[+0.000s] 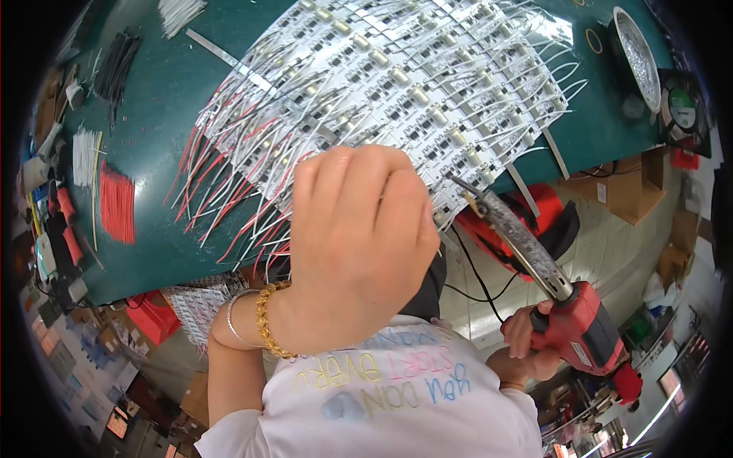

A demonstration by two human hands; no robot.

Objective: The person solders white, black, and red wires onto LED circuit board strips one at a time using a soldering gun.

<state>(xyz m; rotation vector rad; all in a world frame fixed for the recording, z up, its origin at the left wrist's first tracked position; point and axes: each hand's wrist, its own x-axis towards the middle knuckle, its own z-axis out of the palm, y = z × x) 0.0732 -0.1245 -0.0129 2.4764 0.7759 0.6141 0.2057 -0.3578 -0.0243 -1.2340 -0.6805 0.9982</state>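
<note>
My left hand (359, 244), with a gold and a silver bracelet on the wrist, is curled with its back to the camera at the near edge of a large panel of white LED circuit strips (397, 76). Its fingertips are hidden, so whatever it holds is out of sight. Red and white lead wires (229, 191) fan out from the panel's left edge beside that hand. My right hand (527, 340) grips a red soldering gun (580, 320) at the lower right. The gun's metal tip (462, 187) reaches the panel's near edge just right of my left hand.
The panel lies on a green mat (168, 99). On the mat's left are bundles of cut red wires (117, 202), white wires (85, 156) and black wires (118, 65). A round metal tin (637, 53) and a small fan (682, 107) stand at right; cardboard boxes (626, 187) sit below.
</note>
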